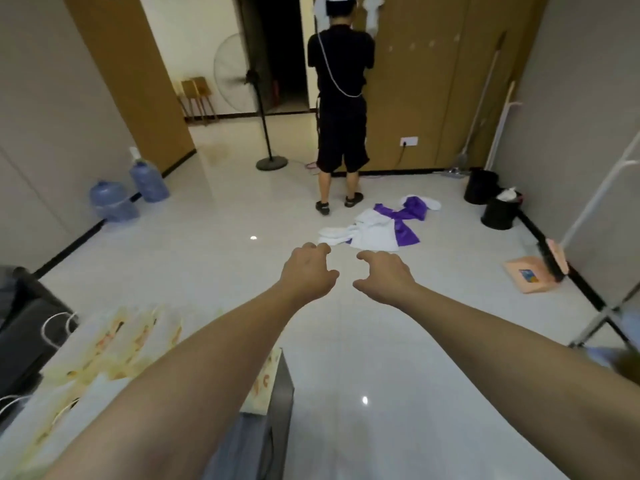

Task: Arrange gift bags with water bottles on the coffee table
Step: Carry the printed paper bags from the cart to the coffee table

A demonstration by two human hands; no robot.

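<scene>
A pale tiled floor (207, 271) stretches toward brown wall panels, where another person (341, 98) stands facing away beside a standing fan (239, 74). Both arms reach forward over the floor: the left hand (308, 271) and right hand (384, 275) are empty, fingers loosely curled and spread. The gift bags (114, 344) lie blurred on the desk (280, 393) at lower left, beneath the left forearm. White and purple cloth (381, 226) lies ahead.

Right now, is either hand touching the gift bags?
Apart. The head view shows the left hand and right hand held out over bare floor, well beyond the gift bags on the table; both hold nothing.
</scene>
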